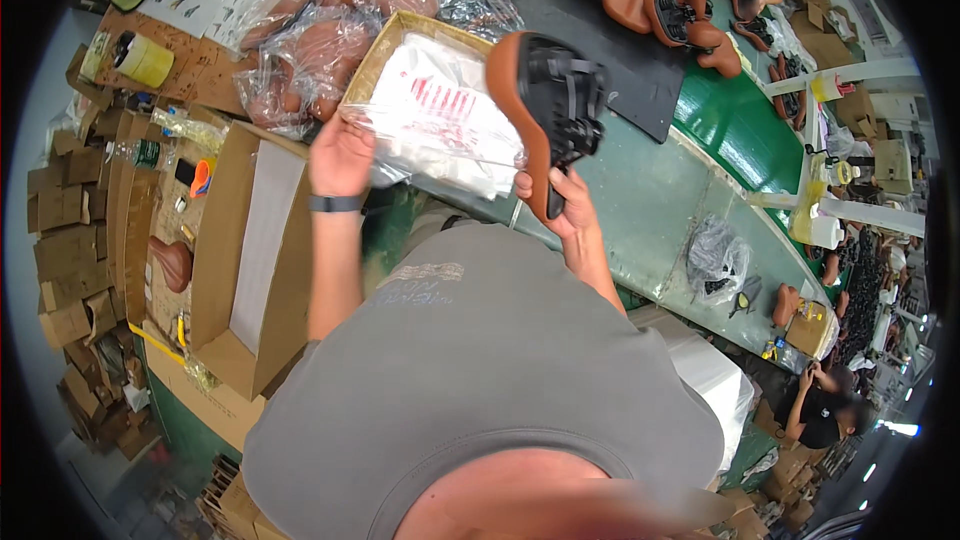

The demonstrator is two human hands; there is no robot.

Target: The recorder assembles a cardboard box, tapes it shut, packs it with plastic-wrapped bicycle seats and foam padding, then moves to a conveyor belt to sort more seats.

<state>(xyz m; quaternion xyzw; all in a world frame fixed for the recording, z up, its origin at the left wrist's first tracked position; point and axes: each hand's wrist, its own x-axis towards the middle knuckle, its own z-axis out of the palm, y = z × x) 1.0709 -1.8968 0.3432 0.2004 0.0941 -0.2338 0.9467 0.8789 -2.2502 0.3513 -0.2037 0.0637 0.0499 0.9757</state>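
Note:
My right hand grips a brown bicycle saddle by its narrow nose. The saddle is held up on end, its black underside with springs and clamp facing right. At the near left corner of a shallow cardboard box, my left hand has its fingers curled on the edge of a clear plastic bag. A stack of white plastic bags with red print fills that box. The saddle covers the box's right end.
Plastic-wrapped brown saddles lie left of the box, and bare saddles at the far side. An open long carton stands at my left. Crumpled plastic lies on the green bench. Other people are at the right and far side.

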